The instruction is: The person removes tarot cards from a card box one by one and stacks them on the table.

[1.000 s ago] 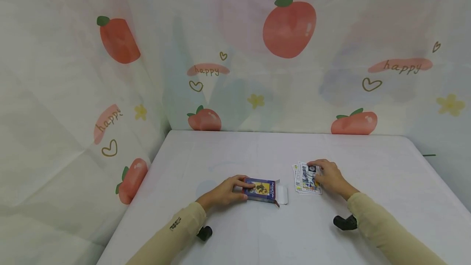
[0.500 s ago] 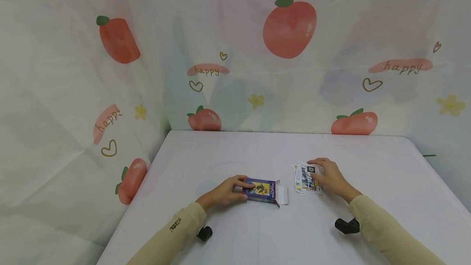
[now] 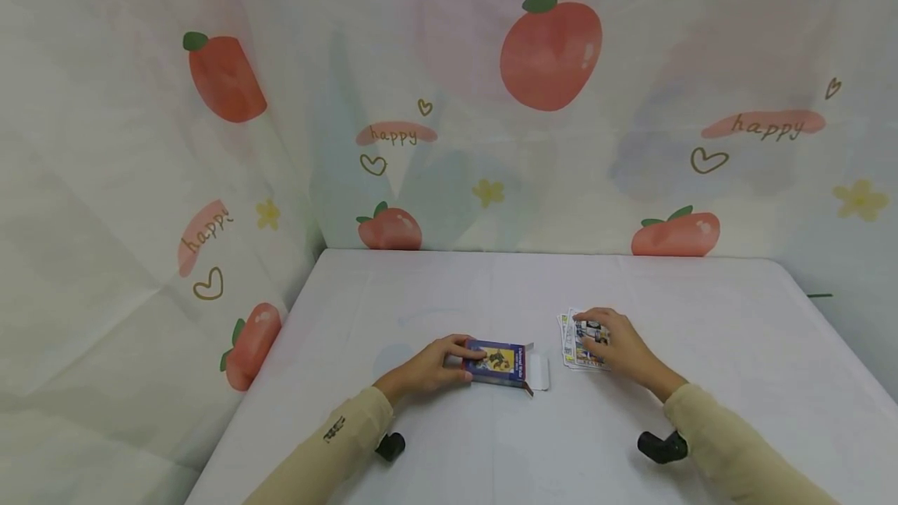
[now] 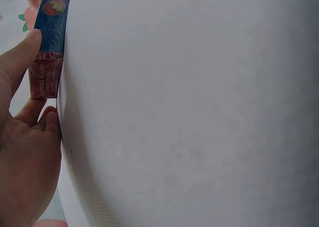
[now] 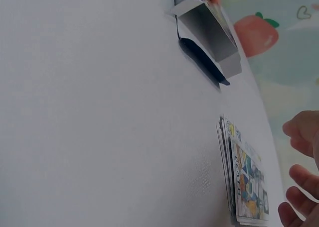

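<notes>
My left hand (image 3: 429, 365) grips the left end of a blue tarot card box (image 3: 496, 357), thumb on its near side and fingers at its top and far side. The box lies flat, its right end open with a white flap sticking out. In the left wrist view its red end (image 4: 46, 77) reads "Waite". A loose, slightly fanned stack of tarot cards (image 3: 579, 357) lies face up to the right of the box, the top one marked "DEATH". Over it hovers my right hand (image 3: 630, 349), fingers spread; in the right wrist view those fingers are apart from the cards (image 5: 251, 187).
A white cloth covers the table (image 3: 491, 443). Behind and to the left hang fruit-printed curtains (image 3: 449, 61). Black wrist-camera mounts show under both sleeves, the right one (image 3: 662, 447) low over the table.
My right hand has shifted slightly left and toward me, covering more of the cards. The left hand and the box have stayed put.
</notes>
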